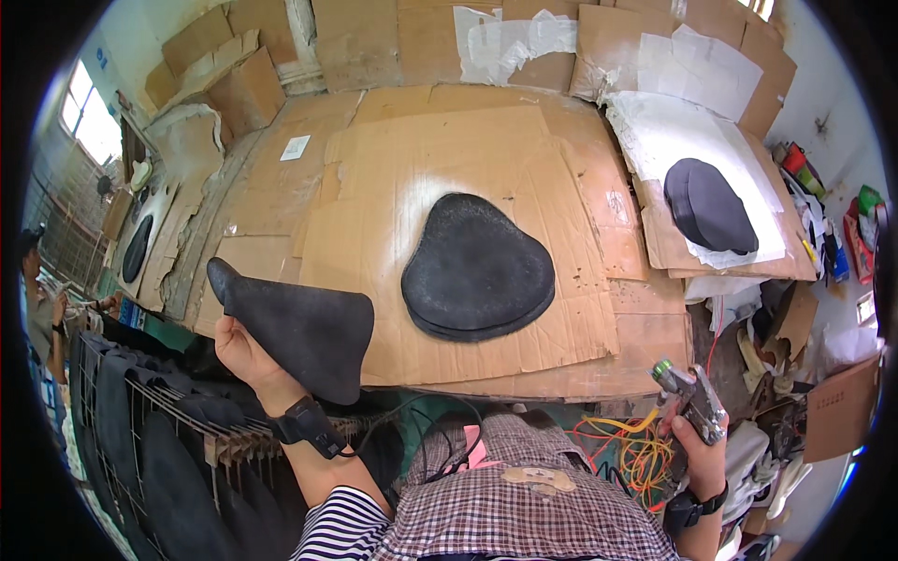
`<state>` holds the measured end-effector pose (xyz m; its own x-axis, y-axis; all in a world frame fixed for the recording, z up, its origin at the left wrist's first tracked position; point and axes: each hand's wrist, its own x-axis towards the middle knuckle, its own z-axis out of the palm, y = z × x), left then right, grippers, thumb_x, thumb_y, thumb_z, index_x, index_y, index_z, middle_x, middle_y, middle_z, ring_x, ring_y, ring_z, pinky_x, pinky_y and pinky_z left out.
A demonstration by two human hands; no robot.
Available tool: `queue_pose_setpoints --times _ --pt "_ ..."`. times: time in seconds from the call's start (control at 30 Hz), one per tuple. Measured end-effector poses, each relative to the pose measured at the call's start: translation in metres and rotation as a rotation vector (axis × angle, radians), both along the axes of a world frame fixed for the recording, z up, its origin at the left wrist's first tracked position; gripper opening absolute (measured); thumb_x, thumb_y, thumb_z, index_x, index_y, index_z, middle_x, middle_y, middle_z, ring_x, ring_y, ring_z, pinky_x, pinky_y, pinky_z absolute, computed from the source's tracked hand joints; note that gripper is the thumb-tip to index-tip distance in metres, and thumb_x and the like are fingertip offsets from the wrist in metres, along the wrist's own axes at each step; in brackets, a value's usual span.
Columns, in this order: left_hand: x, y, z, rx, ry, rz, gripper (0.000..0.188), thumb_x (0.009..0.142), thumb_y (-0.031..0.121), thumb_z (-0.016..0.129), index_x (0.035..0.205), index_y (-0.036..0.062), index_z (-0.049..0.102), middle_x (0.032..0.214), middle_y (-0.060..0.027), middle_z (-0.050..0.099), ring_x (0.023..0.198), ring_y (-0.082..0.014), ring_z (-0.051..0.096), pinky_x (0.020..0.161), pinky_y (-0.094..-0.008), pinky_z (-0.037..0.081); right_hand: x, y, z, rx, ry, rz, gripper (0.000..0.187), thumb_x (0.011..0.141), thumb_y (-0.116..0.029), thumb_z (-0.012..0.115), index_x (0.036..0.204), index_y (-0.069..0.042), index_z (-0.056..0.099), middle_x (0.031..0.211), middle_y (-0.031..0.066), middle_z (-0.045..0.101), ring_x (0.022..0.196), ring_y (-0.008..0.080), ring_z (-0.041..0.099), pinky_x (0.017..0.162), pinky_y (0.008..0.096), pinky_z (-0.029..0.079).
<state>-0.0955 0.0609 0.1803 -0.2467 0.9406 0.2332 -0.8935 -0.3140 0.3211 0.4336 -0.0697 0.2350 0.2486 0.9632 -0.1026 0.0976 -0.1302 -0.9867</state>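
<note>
My left hand (245, 352) grips a thin black saddle-shaped pad (304, 323) by its narrow side, holding it up over the table's front left edge. In my right hand (699, 451), off the table's front right corner, is a metal spray gun (690, 400) with a green part and a yellow hose. Between the hands, a small stack of black saddle-shaped pads (477, 266) lies flat on the cardboard table top (374, 206). A second stack of dark pads (709, 206) rests on a white-covered surface to the right.
At the lower left stands a wire rack (159, 393) hung with black pieces. Orange and yellow hoses (636, 453) coil on the floor near my right hand. Cardboard panels (430, 47) line the back. Another person (42, 309) is at the far left.
</note>
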Motion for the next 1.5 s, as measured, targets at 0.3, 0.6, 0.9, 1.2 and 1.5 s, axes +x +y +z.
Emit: queue_pose_setpoints --times 0.3,0.6,0.9,1.2,1.5 --pt "0.02 0.012 0.001 -0.039 0.044 -0.008 0.034 0.084 0.013 0.043 0.104 -0.0059 0.062 0.107 -0.0202 0.065 0.102 -0.0309 0.062 0.095 -0.0441 0.046 0.014 -0.014 0.006 -0.133 0.054 0.274 0.057 0.073 -0.01 0.075 0.122 0.004 0.049 0.08 0.0063 0.061 0.07 0.0131 0.059 0.067 0.0266 0.048" --pt "0.035 0.011 0.007 -0.023 0.015 -0.029 0.036 0.077 0.008 0.046 0.106 -0.0059 0.062 0.109 -0.0223 0.064 0.104 -0.0348 0.061 0.095 -0.049 0.045 0.027 0.0 0.002 -0.068 -0.024 0.278 0.052 0.076 -0.011 0.072 0.12 0.005 0.05 0.086 0.0084 0.062 0.075 0.0126 0.059 0.068 0.0267 0.049" --pt "0.034 0.015 -0.003 -0.051 -0.051 0.004 0.032 0.081 0.008 0.047 0.106 -0.0042 0.062 0.107 -0.0201 0.065 0.102 -0.033 0.062 0.094 -0.0486 0.045 0.025 0.001 0.013 -0.117 0.073 0.319 0.055 0.073 -0.007 0.072 0.123 0.003 0.051 0.084 0.0076 0.062 0.074 0.012 0.058 0.067 0.0256 0.047" --pt "0.053 0.019 0.002 -0.1 -0.004 -0.01 0.028 0.083 0.007 0.046 0.103 -0.0032 0.063 0.103 -0.0181 0.067 0.098 -0.0304 0.064 0.093 -0.0459 0.047 0.047 -0.018 0.006 -0.122 0.066 0.138 0.058 0.071 -0.009 0.076 0.122 0.004 0.051 0.08 0.0058 0.062 0.072 0.0117 0.058 0.065 0.0256 0.047" --pt "0.052 0.025 -0.003 -0.101 -0.039 0.015 0.03 0.081 0.009 0.047 0.102 -0.0048 0.062 0.104 -0.0192 0.066 0.1 -0.0312 0.063 0.094 -0.0454 0.047 0.041 -0.003 -0.003 -0.027 0.147 0.13 0.056 0.075 -0.015 0.075 0.121 0.002 0.049 0.081 0.0082 0.062 0.07 0.0144 0.061 0.064 0.0268 0.049"
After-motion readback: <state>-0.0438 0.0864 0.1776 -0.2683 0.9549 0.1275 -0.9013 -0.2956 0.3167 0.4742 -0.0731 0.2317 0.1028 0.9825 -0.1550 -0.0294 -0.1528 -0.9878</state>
